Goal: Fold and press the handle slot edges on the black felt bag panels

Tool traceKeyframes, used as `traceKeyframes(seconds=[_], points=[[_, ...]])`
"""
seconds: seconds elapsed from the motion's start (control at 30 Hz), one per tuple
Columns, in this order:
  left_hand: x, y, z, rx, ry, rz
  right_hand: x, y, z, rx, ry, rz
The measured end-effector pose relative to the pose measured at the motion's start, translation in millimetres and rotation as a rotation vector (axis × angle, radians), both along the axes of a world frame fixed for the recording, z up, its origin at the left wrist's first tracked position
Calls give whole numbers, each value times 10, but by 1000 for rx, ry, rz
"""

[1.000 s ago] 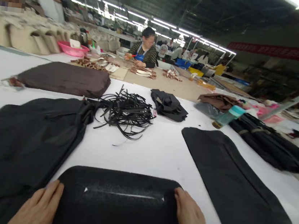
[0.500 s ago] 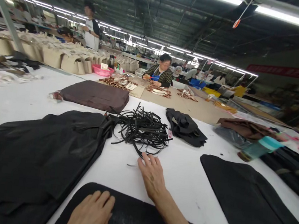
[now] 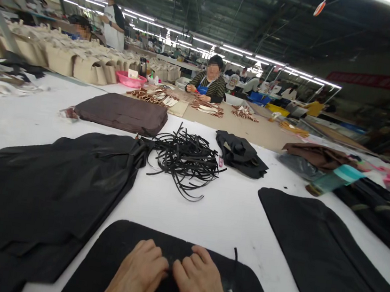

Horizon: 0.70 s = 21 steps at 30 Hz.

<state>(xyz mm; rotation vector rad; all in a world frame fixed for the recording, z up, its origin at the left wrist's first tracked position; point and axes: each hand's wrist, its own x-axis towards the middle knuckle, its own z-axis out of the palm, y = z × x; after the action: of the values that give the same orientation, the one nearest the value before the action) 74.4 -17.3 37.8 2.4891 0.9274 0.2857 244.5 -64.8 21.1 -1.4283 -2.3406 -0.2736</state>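
Note:
A black felt panel [image 3: 111, 249] with rounded corners lies on the white table at the near edge. My left hand [image 3: 138, 272] and my right hand [image 3: 199, 281] rest on its middle, side by side and touching, with fingers bent and pressed together. Beside my right hand, the end of a thin black strip [image 3: 235, 255] pokes up from the panel. Whatever lies under the fingers is hidden. A tangled pile of black strips [image 3: 184, 159] sits further out on the table.
Large black fabric [image 3: 43, 189] covers the left. A long black panel [image 3: 317, 246] lies to the right, a brown pad [image 3: 122, 113] and a small dark heap [image 3: 240, 154] beyond. A teal bottle [image 3: 333, 179] lies tipped. A seated person [image 3: 209, 84] works across the table.
My right hand reached out to the strip pile, then drew back onto the panel. Both hands moved from the panel's sides to its middle and now touch.

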Motion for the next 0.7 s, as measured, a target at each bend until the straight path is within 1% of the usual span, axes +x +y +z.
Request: traceKeyframes(seconds=[0.03,0.1,0.17,0.23,0.33,0.43,0.5,0.57,0.7], points=[[-13,-25,-6,-40,-8,2,24,-56,19,-26,37,-20],[-93,-62,-2,-156,-53,16,127,-178,84,-142,114,-82],[-226,-79,16,-293,-90,95,294,-330,149,-286,184,-169],[-375,-80,31,-410,-101,187,492,-505,174,-413,260,-266],[-542,-73,31,-570,-113,267,742,-761,133,-561,432,-427],[-597,-79,9,-688,-137,309,852,-934,69,-699,624,-552],[-593,-86,-14,-727,-149,358,863,-985,40,-774,736,-595],[-581,-85,-40,-768,-168,446,860,-990,19,-821,819,-659],[-569,-48,-75,-820,-222,620,873,-934,-29,-906,887,-825]])
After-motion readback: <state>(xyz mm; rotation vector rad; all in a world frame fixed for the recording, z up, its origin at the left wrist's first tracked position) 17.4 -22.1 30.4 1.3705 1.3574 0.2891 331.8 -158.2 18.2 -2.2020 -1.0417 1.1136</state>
